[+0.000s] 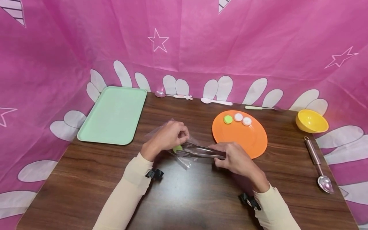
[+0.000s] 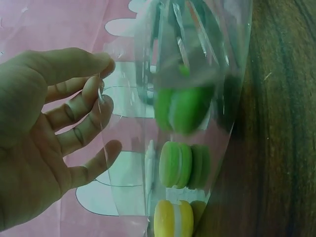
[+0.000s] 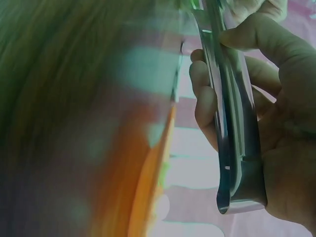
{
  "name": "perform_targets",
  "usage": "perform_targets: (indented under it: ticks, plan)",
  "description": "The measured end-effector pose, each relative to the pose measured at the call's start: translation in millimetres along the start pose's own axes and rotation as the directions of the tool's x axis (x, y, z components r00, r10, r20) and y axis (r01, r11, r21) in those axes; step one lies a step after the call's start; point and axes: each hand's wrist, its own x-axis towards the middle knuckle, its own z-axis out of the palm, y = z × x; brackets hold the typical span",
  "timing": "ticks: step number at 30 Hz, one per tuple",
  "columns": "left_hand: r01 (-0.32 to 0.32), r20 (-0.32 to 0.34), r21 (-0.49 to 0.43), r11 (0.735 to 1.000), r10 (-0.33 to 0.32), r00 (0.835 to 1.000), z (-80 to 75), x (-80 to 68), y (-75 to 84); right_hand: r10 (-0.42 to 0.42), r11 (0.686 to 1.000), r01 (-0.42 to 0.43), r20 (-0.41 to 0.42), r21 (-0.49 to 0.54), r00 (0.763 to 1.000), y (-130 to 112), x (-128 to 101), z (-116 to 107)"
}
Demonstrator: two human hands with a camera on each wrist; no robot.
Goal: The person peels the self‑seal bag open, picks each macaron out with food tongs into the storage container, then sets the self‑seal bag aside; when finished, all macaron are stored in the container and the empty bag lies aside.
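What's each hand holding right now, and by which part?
The right hand grips the metal tongs by the arms, toward the joined end; the left hand pinches the clear plastic bag by its edge.

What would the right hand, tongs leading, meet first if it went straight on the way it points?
The right hand would probably push its tongs against the green macaron near their tips, at the clear plastic bag; depth is unclear, so they may already touch it.
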Motion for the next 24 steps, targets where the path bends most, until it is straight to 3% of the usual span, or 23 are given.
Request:
perform_targets:
  ticks: [7,12,19,24]
  plan:
    - [0.055,-0.059,0.018,0.998,-0.054,0.997,1.4,0.6,1.0,0.031,0.999,-0.033,-0.072,-0.024,0.997,13.6,-30.0,-23.4]
    - [0.073,-0.120,0.036,0.997,-0.068,0.990,1.4,0.3,0.7,0.060,0.995,-0.074,-0.174,-0.073,0.983,29.8,-53.5,-46.4]
    - [0.084,-0.160,0.024,0.996,-0.079,0.984,2.7,1.2,1.2,0.149,0.951,-0.236,-0.371,-0.201,0.916,57.9,-83.2,-83.6]
    - [0.104,-0.231,0.017,0.994,-0.097,0.968,4.2,1.4,1.5,0.239,0.897,-0.365,-0.419,-0.251,0.876,74.9,-89.8,-87.6]
